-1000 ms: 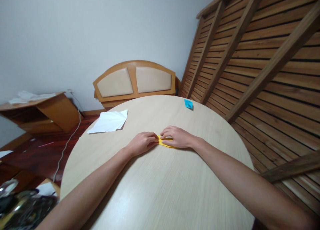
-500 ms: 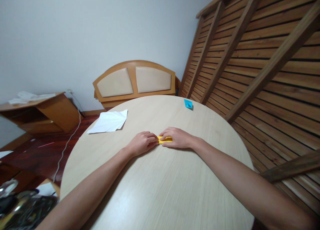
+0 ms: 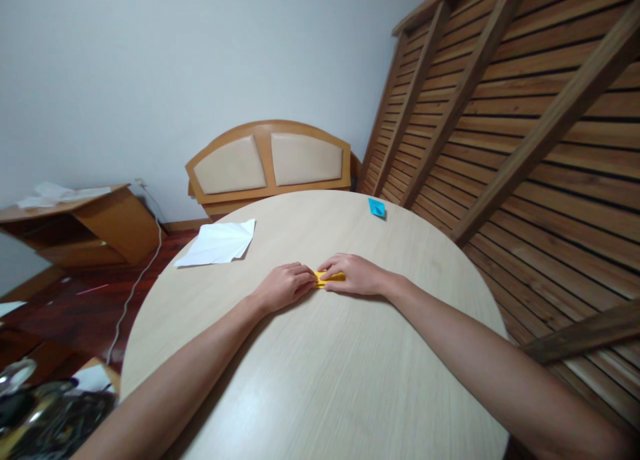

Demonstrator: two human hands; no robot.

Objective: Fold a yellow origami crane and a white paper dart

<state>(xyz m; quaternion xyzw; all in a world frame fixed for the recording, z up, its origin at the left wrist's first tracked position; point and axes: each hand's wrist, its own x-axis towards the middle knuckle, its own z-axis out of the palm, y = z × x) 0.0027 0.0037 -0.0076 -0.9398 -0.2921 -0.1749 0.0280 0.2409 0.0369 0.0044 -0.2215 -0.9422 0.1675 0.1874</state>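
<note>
A small folded piece of yellow paper (image 3: pixel 321 280) lies on the round pale wood table (image 3: pixel 320 373), between my two hands. My left hand (image 3: pixel 287 286) has its fingertips closed on the paper's left end. From the right, my right hand (image 3: pixel 351 275) grips it, with the index finger across the top and the thumb at the near edge. Fingers cover both ends of the paper, so its full outline is hidden.
White paper sheets (image 3: pixel 219 242) lie at the table's left edge, and a blue folded paper piece (image 3: pixel 377 208) sits at the far right. Behind stands a padded headboard (image 3: pixel 270 160); a slatted wooden frame (image 3: pixel 480 147) leans on the right. A low cabinet (image 3: pixel 107 227) is at left.
The yellow paper's near edge looks slightly shifted, and my right thumb and fingers have moved a little. My left hand stays nearly in place.
</note>
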